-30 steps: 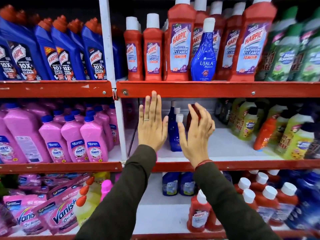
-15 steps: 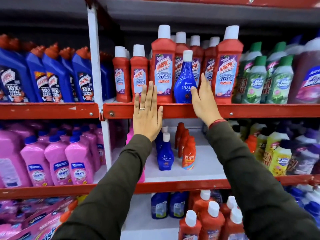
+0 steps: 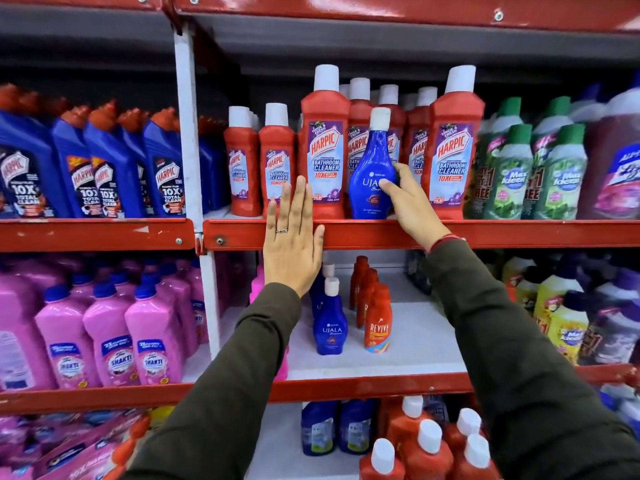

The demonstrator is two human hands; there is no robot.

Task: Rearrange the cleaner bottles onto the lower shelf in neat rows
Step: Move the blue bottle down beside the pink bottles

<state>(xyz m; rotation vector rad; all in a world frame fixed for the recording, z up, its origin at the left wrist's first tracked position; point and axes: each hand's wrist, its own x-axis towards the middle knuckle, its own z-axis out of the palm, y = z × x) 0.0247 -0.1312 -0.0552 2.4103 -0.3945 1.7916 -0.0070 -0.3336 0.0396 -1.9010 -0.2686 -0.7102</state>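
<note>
Since half a second ago the right hand has closed its fingers round the blue bottle, upright at the upper shelf edge, 12 o'clock of the lower shelf, probably light, slick, best gripped mid-body; left hand flat, empty.

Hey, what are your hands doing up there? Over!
Right hand gripping blue bottle on upper shelf. Left hand open, flat at shelf edge. Red bottles crowd close.
</note>
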